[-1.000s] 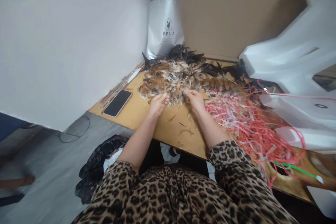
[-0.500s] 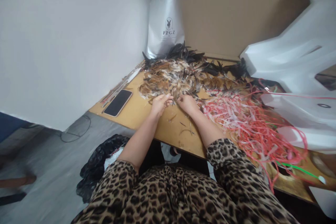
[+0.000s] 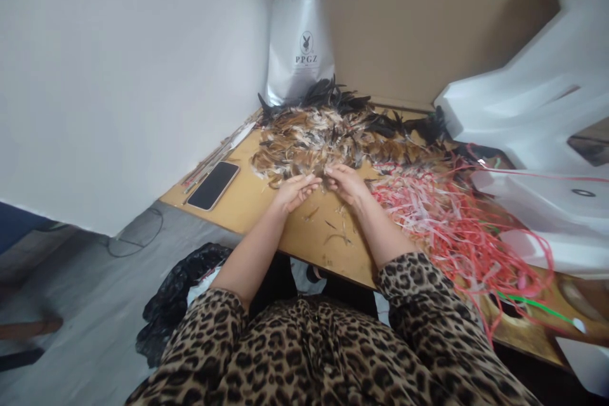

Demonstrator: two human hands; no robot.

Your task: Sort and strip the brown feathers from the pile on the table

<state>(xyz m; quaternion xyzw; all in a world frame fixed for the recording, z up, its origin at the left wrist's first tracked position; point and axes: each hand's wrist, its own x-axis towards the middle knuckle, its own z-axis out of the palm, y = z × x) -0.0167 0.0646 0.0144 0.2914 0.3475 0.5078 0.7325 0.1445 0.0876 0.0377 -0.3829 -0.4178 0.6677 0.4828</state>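
Observation:
At the near edge of a pile of brown, cream and black feathers (image 3: pixel 304 133), my two hands work close together. My left hand (image 3: pixel 299 191) is closed in a pinch, thumb on top, on what looks like a small brown feather. My right hand (image 3: pixel 347 183) pinches at the same spot from the right, its thumb and forefinger by the feather's end. The feather's outline blends into the pile behind. Loose bits of feather (image 3: pixel 339 233) lie on the tan tabletop (image 3: pixel 266 212) below my hands.
A dark-screened phone (image 3: pixel 214 185) lies to the left. Behind the pile stands a white bag (image 3: pixel 304 25). Tangled red and pink ribbons (image 3: pixel 457 235) spread to the right, before a white machine (image 3: pixel 523 101). A black plastic bag (image 3: pixel 176 304) is on the floor.
My right hand has lifted and turned slightly, its fingers straighter and a little farther right. My left hand has shifted slightly right and down. The pile looks the same.

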